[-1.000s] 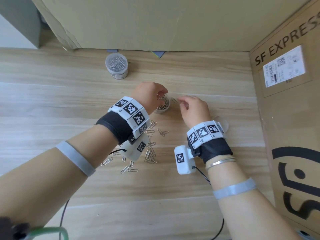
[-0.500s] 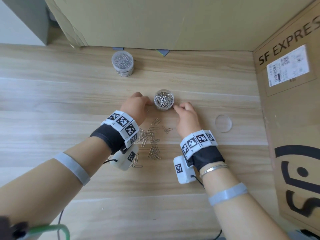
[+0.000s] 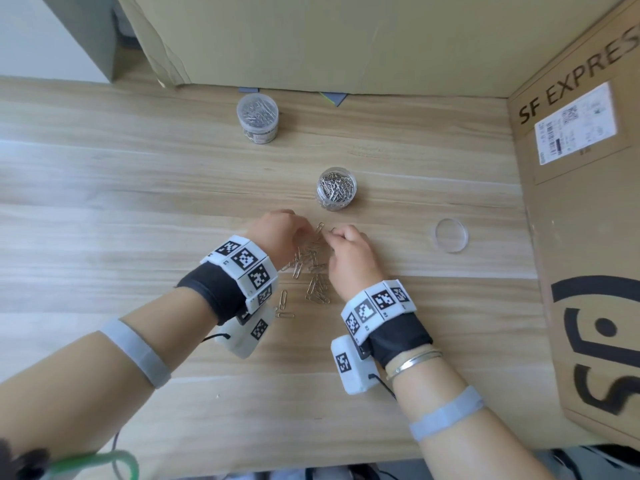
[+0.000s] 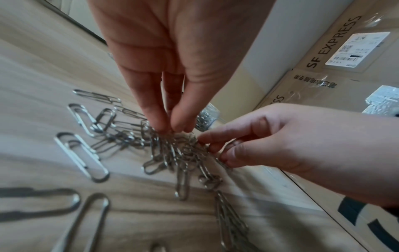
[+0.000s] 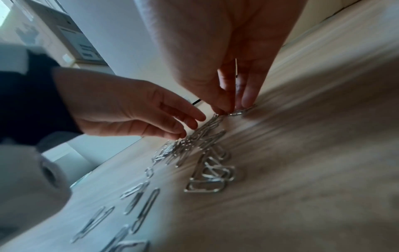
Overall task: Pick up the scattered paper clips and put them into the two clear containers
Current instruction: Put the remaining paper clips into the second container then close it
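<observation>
Silver paper clips (image 3: 311, 268) lie in a loose pile on the wooden table, between my two hands. My left hand (image 3: 304, 234) comes down on the far end of the pile, and its thumb and fingertips (image 4: 172, 125) pinch clips there. My right hand (image 3: 331, 237) meets it from the right and pinches a clip (image 5: 239, 111) against the table. Just beyond the hands stands an open clear container (image 3: 336, 188) holding many clips. A second clear container (image 3: 258, 117), lidded and full, stands farther back to the left.
A round clear lid (image 3: 451, 234) lies flat to the right of the hands. A large cardboard box (image 3: 588, 237) walls the right side, and another cardboard panel (image 3: 329, 39) closes the back. A few stray clips (image 3: 283, 303) lie nearer me by the left wrist.
Both hands have drawn back from the open container's rim toward me and now work at the pile of clips on the table.
</observation>
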Available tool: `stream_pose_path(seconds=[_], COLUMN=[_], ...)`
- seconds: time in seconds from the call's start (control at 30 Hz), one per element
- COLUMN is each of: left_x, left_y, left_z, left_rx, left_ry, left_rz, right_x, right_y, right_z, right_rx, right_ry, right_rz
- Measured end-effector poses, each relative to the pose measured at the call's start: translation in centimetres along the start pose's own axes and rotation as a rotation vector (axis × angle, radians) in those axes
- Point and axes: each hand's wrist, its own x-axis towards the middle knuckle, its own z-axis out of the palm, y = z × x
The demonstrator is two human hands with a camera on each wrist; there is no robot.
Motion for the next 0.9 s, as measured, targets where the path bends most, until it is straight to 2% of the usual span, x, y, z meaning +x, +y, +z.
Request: stream_pose_path(seconds=[0.07, 0.13, 0.23, 0.3, 0.47, 0.6, 0.77, 0.9], left_x=[-0.3, -0.7, -1.6, -2.1, -2.2, -2.5, -3.4, -3.2], left_y=[-0.6, -1.5, -2.2, -2.5, -2.3, -2.2, -2.8, -2.5], left_z=[-0.4, -0.7, -1.0, -0.8, 0.6, 0.4, 0.3, 1.0], left_rx=[-0.012, 0.021, 0.083, 0.096, 0.041, -0.047, 0.118, 0.127], left_ry=[0.064, 0.119, 0.129, 0.11, 0.066, -0.002, -0.06, -0.007], left_rz=[-0.047, -0.115, -0.209, -0.234, -0.138, -0.078, -0.093, -0.097], right_x=[-0.2, -0.1, 0.2, 0.1, 0.0, -0.1, -0.9, -0.1], right_y=[-0.3, -0.2, -0.3, -0.9, -2.8, -2.8, -2.7, -3.3], right_z=[-0.3, -0.9, -1.3, -0.9, 0.7, 0.2, -0.1, 1.1], right_rx=[0.03, -0.013, -0.123, -0.117, -0.029, 0.062, -0.082, -0.08], right_ry=[0.057, 0.106, 0.066, 0.025, -0.021, -0.049, -0.099, -0.047], right_rz=[0.018, 0.097, 0.207, 0.224, 0.147, 0.126, 0.154, 0.147])
